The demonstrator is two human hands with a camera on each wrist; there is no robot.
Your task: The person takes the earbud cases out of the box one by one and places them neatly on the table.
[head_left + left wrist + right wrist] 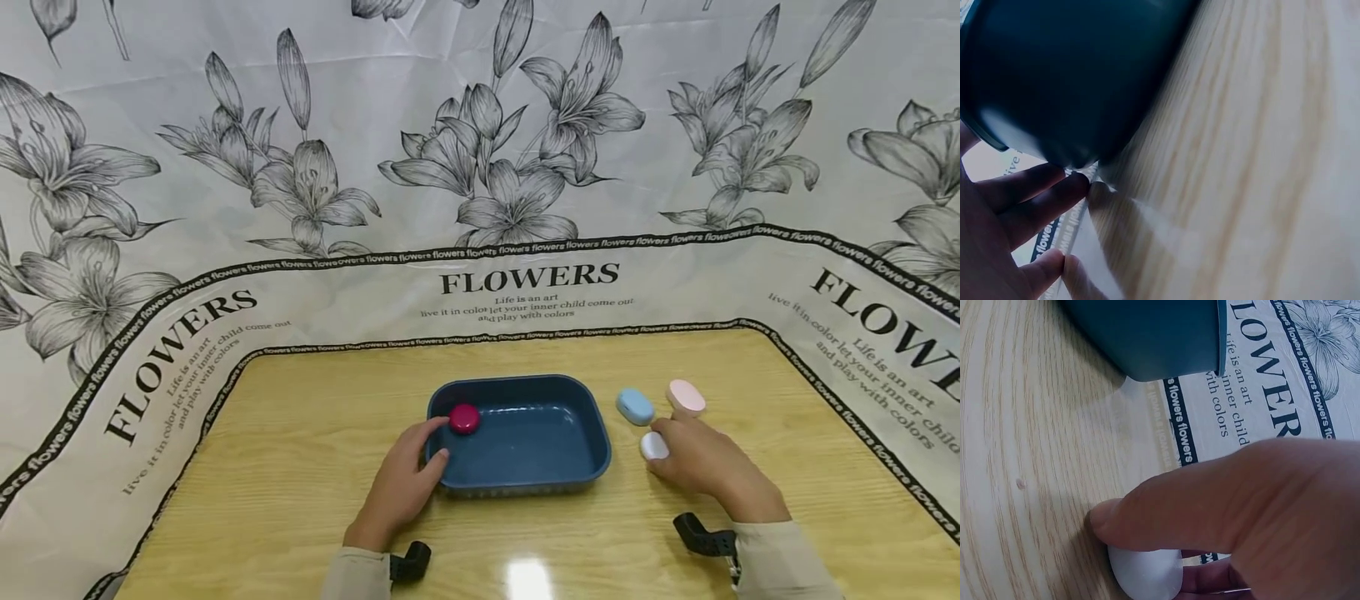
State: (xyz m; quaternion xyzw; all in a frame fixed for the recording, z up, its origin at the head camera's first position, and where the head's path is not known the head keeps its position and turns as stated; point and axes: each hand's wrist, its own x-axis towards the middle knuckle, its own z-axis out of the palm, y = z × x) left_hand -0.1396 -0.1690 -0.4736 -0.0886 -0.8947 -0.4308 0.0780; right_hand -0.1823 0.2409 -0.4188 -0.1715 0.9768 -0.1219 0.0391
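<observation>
A dark blue rectangular tray (525,482) sits on the table, with a glossy magenta round piece (464,418) in its left end. My left hand (403,483) holds the tray's left side, thumb and forefinger at the rim; in the left wrist view other fingers (1047,203) lie by the outer wall. To the right of the tray, my right hand (705,462) pinches a smooth white oval piece (654,446). The thumb (1147,515) covers part of this piece in the right wrist view. What the rounded pieces are, I cannot tell.
Beyond the right hand lie a light blue oval piece (635,406) and a pale pink oval piece (686,397). The wooden table (315,417) is bordered at the back and sides by a white flower-print cloth (525,292).
</observation>
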